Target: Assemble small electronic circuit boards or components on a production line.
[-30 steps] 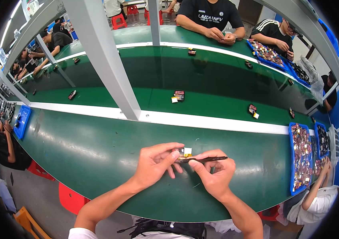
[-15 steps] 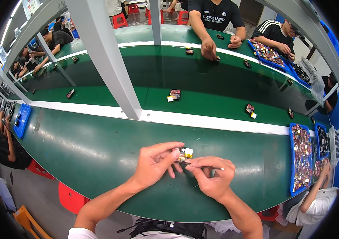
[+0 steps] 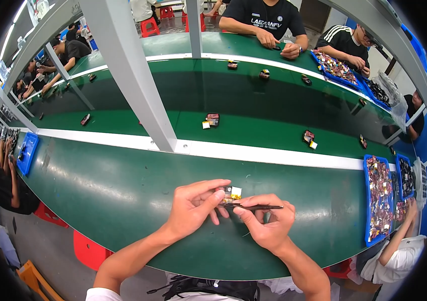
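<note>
My right hand (image 3: 269, 220) tips the dark tool (image 3: 261, 207) flatter, the black-cased units (image 3: 213, 118) drift left along the belt (image 3: 258, 125), and the co-worker's hand (image 3: 266, 39) opposite is back off it!

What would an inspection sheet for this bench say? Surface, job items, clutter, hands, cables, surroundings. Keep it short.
Surface: green table, glossy, a few small specks.
Job's things: small dark unit with white and yellow parts; slim dark tool.
Clutter: blue tray at right, heaped with small parts.
Hands: left hand holds the unit; right hand grips the tool, its tip at the unit.
Cables: nothing seen.
Surroundings: white rail beyond the table; co-worker seated opposite.
</note>
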